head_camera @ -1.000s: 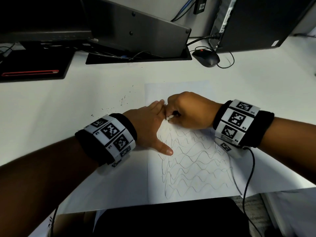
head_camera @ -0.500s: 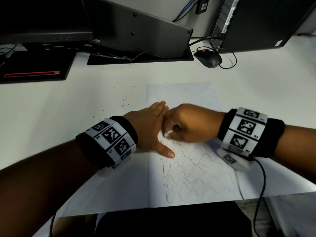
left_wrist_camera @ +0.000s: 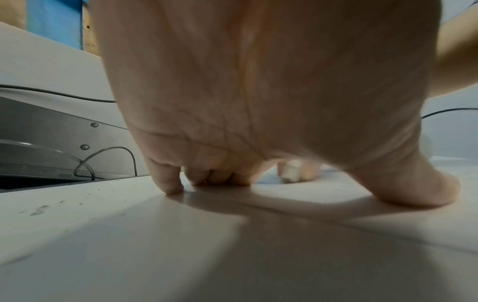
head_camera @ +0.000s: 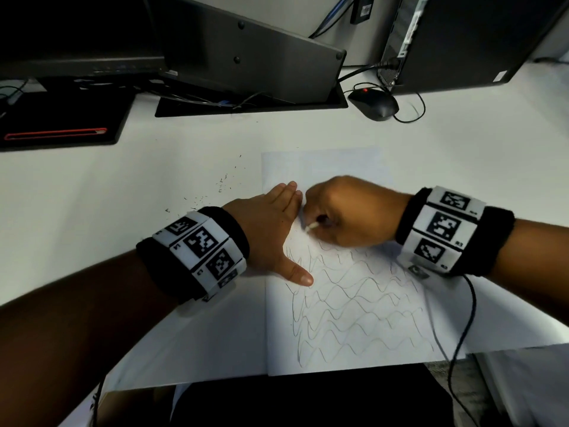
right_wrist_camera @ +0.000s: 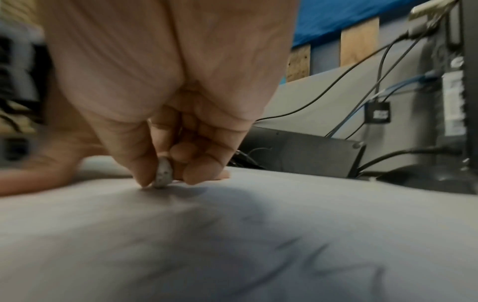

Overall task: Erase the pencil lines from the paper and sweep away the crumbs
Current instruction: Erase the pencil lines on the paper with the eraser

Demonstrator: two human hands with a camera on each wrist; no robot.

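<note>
Nearest, at the front edge of the white desk, lies the sheet of paper, its near half covered with rows of wavy pencil lines. Farther up the sheet, the left hand lies flat with straight fingers, pressing the paper's left margin down, the thumb splayed out onto the drawn lines; the left wrist view shows the fingertips and thumb touching the surface. Just beside it, almost touching its fingertips, the right hand is curled and pinches a small white eraser between thumb and fingers. In the right wrist view the eraser's grey, speckled end is pressed onto the paper at the top of the drawn lines. Beyond the hands, the far part of the sheet looks blank. Left of the paper, dark crumbs lie scattered on the desk. Farther back sit a black mouse, a grey monitor base with cables, and a dark computer tower at the right.
</note>
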